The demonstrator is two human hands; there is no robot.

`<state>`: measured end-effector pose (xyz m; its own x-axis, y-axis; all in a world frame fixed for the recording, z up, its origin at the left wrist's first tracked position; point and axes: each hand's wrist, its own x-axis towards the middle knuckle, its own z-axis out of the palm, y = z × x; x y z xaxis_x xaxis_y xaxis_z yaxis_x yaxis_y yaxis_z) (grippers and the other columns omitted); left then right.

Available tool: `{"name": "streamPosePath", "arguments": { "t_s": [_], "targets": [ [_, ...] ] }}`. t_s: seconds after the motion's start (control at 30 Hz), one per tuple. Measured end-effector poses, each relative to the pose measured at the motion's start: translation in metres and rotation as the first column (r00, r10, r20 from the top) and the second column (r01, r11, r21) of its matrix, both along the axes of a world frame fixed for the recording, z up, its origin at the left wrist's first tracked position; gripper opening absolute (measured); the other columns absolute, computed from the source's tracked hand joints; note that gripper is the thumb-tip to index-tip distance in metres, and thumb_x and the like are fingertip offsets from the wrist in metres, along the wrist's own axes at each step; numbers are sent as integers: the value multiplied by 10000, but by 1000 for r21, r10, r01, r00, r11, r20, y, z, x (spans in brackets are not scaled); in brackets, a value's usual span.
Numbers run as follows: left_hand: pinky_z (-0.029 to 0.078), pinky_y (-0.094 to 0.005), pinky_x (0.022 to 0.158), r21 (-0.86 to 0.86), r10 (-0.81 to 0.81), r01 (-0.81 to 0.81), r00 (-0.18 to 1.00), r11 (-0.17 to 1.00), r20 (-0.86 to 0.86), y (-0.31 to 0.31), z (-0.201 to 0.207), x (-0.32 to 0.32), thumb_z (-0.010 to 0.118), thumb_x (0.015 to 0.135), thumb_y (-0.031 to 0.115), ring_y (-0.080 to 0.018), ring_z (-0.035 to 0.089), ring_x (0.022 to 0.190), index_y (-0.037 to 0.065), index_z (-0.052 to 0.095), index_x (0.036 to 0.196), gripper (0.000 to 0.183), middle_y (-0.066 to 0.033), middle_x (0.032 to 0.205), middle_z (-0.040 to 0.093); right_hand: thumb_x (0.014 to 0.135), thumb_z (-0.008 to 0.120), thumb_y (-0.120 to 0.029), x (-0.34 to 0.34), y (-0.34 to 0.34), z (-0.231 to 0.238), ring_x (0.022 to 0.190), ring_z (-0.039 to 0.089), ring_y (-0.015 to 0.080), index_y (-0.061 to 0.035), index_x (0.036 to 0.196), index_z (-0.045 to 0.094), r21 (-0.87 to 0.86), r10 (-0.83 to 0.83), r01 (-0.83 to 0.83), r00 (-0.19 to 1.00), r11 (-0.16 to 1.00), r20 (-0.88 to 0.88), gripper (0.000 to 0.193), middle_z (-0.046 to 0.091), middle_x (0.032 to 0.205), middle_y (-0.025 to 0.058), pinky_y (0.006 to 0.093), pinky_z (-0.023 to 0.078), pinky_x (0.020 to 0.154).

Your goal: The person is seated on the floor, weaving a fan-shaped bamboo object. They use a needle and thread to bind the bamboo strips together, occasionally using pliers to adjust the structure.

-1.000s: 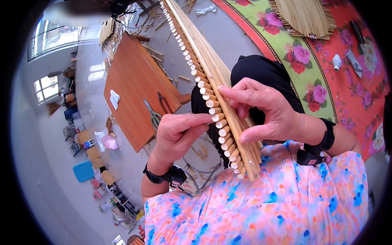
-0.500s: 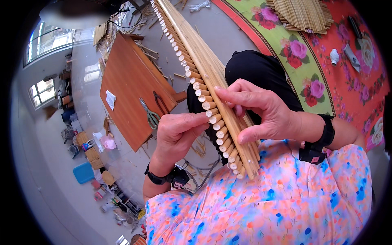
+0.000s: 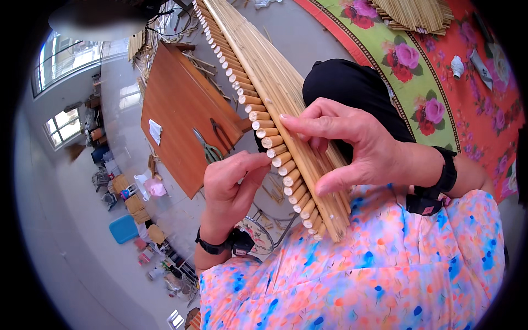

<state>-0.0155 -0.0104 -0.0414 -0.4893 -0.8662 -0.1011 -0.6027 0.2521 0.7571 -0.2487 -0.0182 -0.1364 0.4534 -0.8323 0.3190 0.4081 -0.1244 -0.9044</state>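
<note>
A long panel of slim tan sticks (image 3: 286,88), which look like reed or bamboo, slants from the far side down to my lap. Short round stick ends (image 3: 267,132) with pale cut faces jut from its left edge in a row. My left hand (image 3: 234,179) is at that edge, forefinger and thumb pinched together beside one of the ends; what lies between them is hidden. Across the panel's upper face reaches my right hand (image 3: 357,146), its forefinger and thumb spread apart, both tips touching the long edge stick and the other fingers curled.
Left of the panel, a brown wooden board (image 3: 179,118) bears scissors (image 3: 208,147), pliers (image 3: 223,135) and a white scrap (image 3: 155,132). Stick offcuts litter the floor. On the right, a floral cloth (image 3: 418,82) carries another stick piece (image 3: 415,14) and a white spool-like item (image 3: 457,67).
The panel and both hands have shifted slightly left, and the view has tilted a little. My fingers keep nearly the same pose: left pinched at the edge, right spread on top.
</note>
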Motion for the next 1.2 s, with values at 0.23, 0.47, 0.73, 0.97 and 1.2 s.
{"name": "streamPosePath", "arguments": {
  "t_s": [0.23, 0.47, 0.73, 0.97, 1.2],
  "targets": [
    [389, -265, 476, -153, -64, 47, 993, 987, -104, -4, -16, 1, 662, 768, -98, -165, 531, 521, -16, 666, 937, 188, -67, 616, 540, 714, 850, -242, 0, 2, -1, 827, 472, 103, -113, 1371, 534, 57, 7, -9, 999, 998, 43, 740, 512, 964, 18, 220, 448, 711],
    [388, -264, 474, -130, -13, -9, 987, 991, -161, -2, -21, -2, 663, 766, -101, -175, 530, 512, -7, 672, 940, 198, -73, 615, 541, 704, 857, -263, 2, 2, -4, 805, 456, 98, -137, 1372, 537, 59, -2, -1, 999, 998, 49, 751, 503, 951, 5, 214, 438, 711],
    [356, -284, 448, -165, -53, 31, 990, 986, -134, -6, -19, -4, 675, 763, -78, -191, 503, 485, 3, 668, 936, 191, -72, 592, 511, 690, 863, -275, 2, 2, -4, 801, 454, 100, -137, 1363, 548, 74, 1, -5, 999, 997, 54, 755, 505, 939, 1, 220, 434, 719],
    [354, -290, 445, -184, -60, 39, 992, 982, -113, -8, -15, -10, 676, 750, -82, -194, 497, 482, -3, 664, 925, 192, -67, 586, 500, 689, 865, -266, 1, 1, -5, 800, 457, 101, -130, 1360, 550, 79, -3, -2, 998, 997, 63, 753, 512, 945, 5, 219, 434, 725],
    [352, -297, 442, -228, -86, 69, 994, 971, -67, -11, -12, -12, 676, 731, -90, -202, 490, 478, -8, 651, 897, 186, -65, 579, 477, 686, 866, -275, 2, 1, -7, 799, 455, 99, -135, 1358, 553, 79, -1, -4, 998, 997, 66, 755, 508, 943, 6, 219, 434, 728]
  ]
}}
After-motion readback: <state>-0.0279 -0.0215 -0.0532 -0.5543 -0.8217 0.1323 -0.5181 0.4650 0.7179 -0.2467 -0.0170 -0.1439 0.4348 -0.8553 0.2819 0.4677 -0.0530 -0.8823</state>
